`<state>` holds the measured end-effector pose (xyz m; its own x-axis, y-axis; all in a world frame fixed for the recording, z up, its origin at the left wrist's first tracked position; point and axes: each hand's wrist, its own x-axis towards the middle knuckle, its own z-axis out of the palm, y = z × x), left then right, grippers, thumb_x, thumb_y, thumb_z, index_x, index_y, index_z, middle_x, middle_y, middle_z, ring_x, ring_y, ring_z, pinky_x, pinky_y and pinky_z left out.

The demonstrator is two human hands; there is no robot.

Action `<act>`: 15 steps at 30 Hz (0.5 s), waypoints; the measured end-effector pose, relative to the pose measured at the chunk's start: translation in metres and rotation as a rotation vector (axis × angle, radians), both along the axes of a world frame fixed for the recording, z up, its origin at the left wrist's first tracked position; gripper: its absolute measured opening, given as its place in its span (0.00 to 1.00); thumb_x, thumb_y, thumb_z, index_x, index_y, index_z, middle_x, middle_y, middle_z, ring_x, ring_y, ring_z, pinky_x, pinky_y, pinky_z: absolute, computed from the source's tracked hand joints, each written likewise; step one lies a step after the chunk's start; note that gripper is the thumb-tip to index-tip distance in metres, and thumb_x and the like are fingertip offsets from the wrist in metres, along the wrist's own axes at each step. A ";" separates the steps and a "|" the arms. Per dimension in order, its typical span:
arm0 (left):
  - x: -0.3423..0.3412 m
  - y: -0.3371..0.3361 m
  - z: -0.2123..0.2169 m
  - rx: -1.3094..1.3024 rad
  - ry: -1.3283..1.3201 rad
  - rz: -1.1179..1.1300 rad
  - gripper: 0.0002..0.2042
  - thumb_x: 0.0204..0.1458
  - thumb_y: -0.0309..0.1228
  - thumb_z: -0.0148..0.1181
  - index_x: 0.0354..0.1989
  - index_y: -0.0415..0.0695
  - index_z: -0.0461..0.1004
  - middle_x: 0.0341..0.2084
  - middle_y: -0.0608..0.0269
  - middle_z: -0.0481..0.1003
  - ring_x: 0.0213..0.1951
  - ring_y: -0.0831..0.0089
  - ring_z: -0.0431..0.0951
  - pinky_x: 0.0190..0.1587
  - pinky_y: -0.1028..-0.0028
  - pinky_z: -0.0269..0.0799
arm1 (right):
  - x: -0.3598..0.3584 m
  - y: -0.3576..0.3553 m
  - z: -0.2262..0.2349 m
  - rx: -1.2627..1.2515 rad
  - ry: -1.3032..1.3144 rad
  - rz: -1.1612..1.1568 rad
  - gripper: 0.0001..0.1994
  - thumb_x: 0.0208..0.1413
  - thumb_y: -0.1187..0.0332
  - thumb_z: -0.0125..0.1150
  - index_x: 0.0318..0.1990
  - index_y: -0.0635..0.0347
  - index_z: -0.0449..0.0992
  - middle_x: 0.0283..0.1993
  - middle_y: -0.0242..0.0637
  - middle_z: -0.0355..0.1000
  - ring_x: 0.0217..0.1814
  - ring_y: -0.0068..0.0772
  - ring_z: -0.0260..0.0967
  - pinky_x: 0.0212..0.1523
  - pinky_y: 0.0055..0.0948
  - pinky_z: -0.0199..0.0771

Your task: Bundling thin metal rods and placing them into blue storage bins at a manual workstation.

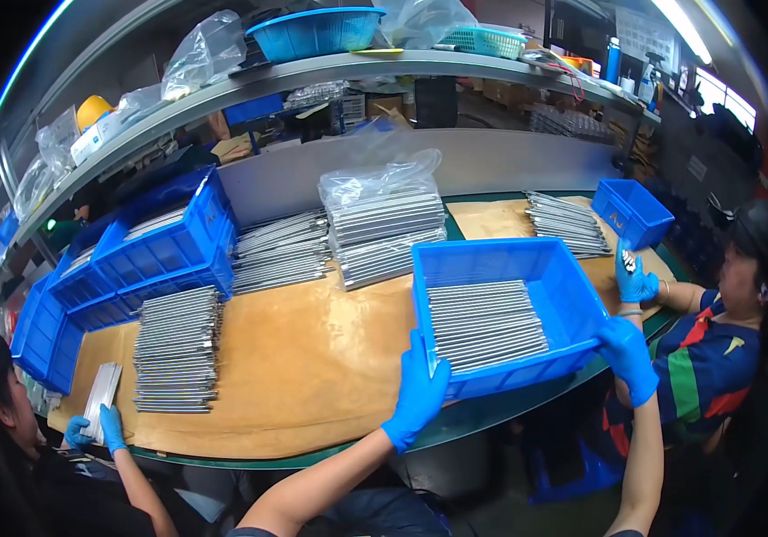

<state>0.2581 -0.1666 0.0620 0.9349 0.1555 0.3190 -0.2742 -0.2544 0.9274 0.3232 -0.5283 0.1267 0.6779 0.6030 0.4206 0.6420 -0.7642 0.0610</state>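
A large blue plastic bin (567, 291) sits at the table's near edge, right of the middle. Thin silvery metal rods (487, 327) lie side by side in it, mostly toward its left, with bare floor at its right. My blue-gloved left hand (418, 392) is closed on the bin's near left corner, thumb over the rim. The near right corner is gripped by my right hand (630, 358), also in a blue glove; some of its fingers are hidden. Whether the bin's underside touches the table cannot be made out.
Rod stacks lie on the brown-covered table (303, 358): one at left (176, 349), plastic-wrapped bundles (388, 233) behind. Stacked blue bins (151, 251) stand far left, a small bin (632, 213) far right. Gloved co-workers sit on both sides. A loaded shelf (420, 64) spans above.
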 end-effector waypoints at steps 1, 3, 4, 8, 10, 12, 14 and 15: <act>0.001 0.003 -0.011 -0.007 -0.014 0.013 0.28 0.48 0.27 0.47 0.59 0.35 0.50 0.47 0.38 0.63 0.47 0.49 0.65 0.51 0.58 0.61 | 0.000 0.003 -0.008 0.087 0.014 0.012 0.10 0.35 0.79 0.62 0.29 0.56 0.73 0.28 0.38 0.70 0.31 0.41 0.69 0.32 0.33 0.67; 0.001 0.004 -0.027 -0.030 -0.038 0.034 0.31 0.48 0.29 0.50 0.61 0.35 0.46 0.49 0.37 0.60 0.49 0.48 0.62 0.52 0.56 0.58 | 0.001 0.006 -0.013 0.251 0.044 0.028 0.12 0.36 0.82 0.60 0.31 0.58 0.75 0.31 0.41 0.71 0.34 0.43 0.70 0.35 0.33 0.70; 0.000 0.002 -0.031 -0.045 -0.032 0.033 0.31 0.48 0.29 0.50 0.61 0.35 0.46 0.49 0.37 0.60 0.49 0.48 0.62 0.52 0.56 0.58 | 0.005 0.009 -0.011 0.236 0.049 0.026 0.12 0.36 0.82 0.60 0.31 0.58 0.75 0.31 0.41 0.71 0.34 0.43 0.70 0.35 0.33 0.70; -0.005 -0.003 -0.021 -0.020 -0.011 0.067 0.35 0.48 0.31 0.52 0.63 0.34 0.43 0.47 0.39 0.59 0.48 0.49 0.61 0.52 0.55 0.57 | 0.022 0.022 -0.007 0.312 0.078 0.044 0.14 0.36 0.86 0.57 0.33 0.60 0.75 0.29 0.41 0.69 0.32 0.41 0.68 0.32 0.31 0.69; -0.005 -0.010 -0.017 -0.013 0.034 0.117 0.36 0.48 0.31 0.52 0.63 0.34 0.42 0.45 0.40 0.60 0.47 0.50 0.61 0.51 0.56 0.58 | 0.031 0.021 -0.009 0.292 0.085 0.045 0.14 0.36 0.86 0.56 0.33 0.60 0.75 0.29 0.40 0.69 0.34 0.41 0.68 0.35 0.32 0.69; -0.004 -0.019 -0.018 -0.033 0.058 0.143 0.36 0.48 0.31 0.52 0.63 0.34 0.41 0.44 0.40 0.60 0.47 0.50 0.62 0.51 0.56 0.58 | 0.036 0.015 -0.012 0.259 0.088 0.047 0.14 0.37 0.86 0.56 0.33 0.60 0.75 0.30 0.40 0.70 0.35 0.41 0.68 0.36 0.32 0.69; -0.002 -0.025 -0.020 -0.069 0.048 0.178 0.36 0.48 0.31 0.52 0.63 0.36 0.42 0.43 0.42 0.61 0.46 0.51 0.61 0.51 0.57 0.58 | 0.037 0.006 -0.026 0.289 0.165 0.019 0.15 0.37 0.85 0.56 0.36 0.59 0.74 0.34 0.41 0.69 0.41 0.44 0.67 0.42 0.34 0.68; -0.004 -0.024 -0.020 -0.076 0.046 0.208 0.36 0.48 0.31 0.52 0.63 0.36 0.42 0.42 0.43 0.62 0.46 0.51 0.61 0.51 0.57 0.58 | 0.036 0.010 -0.029 0.313 0.209 0.015 0.16 0.37 0.85 0.56 0.37 0.59 0.74 0.36 0.42 0.69 0.44 0.45 0.66 0.45 0.35 0.67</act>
